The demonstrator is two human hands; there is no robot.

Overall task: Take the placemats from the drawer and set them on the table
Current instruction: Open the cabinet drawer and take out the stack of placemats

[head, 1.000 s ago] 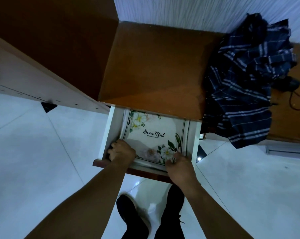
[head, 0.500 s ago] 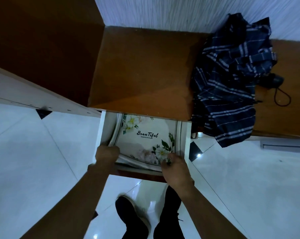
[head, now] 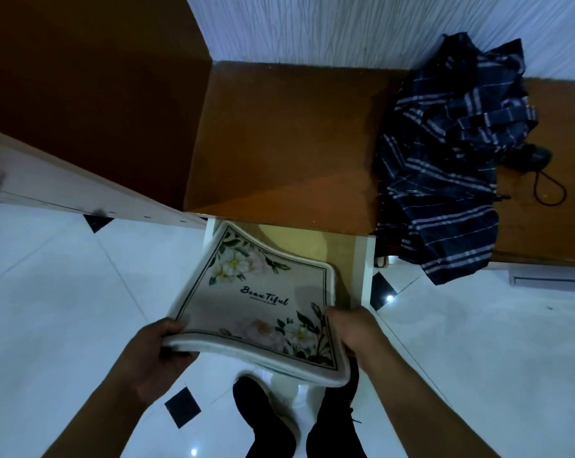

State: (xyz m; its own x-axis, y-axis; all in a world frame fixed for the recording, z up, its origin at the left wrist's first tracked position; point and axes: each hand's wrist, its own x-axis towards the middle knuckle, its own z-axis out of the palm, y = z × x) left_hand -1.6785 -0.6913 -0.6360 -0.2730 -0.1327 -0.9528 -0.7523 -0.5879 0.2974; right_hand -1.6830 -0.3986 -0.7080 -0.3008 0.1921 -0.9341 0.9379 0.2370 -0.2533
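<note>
- The left hand (head: pixel 162 350) is clamped on the near left corner of the placemats (head: pixel 263 302); the thumb lies on top and the fingers curl under the edge.
- The placemats look like a small stack, since more than one pale edge shows at the near side; how many there are I cannot tell; the top one has flowers and the word "Beautiful" on it.
- The stack is lifted up and tilted; its near edge sags between the two hands, and its far corners hang over the open drawer (head: pixel 342 256).
- The right hand (head: pixel 353 332) is clamped on the near right corner of the stack, with the fingers wrapped round the edge.
- The part of the drawer floor that shows is bare and yellowish; I think nothing is left in it, but the stack hides much of it, so I cannot be sure.
- The brown table (head: pixel 286 137) is just behind the drawer; its middle is bare; a dark striped cloth (head: pixel 444 160) lies in a heap on its right side, and a black cord (head: pixel 550 188) lies beside the cloth.
- So the first part looks nearly done: the placemats are out of the drawer and in both hands.
- What is left, I think: lift the stack up onto the bare part of the table, spread the placemats out, and keep them off the cloth; the drawer is open too.
</note>
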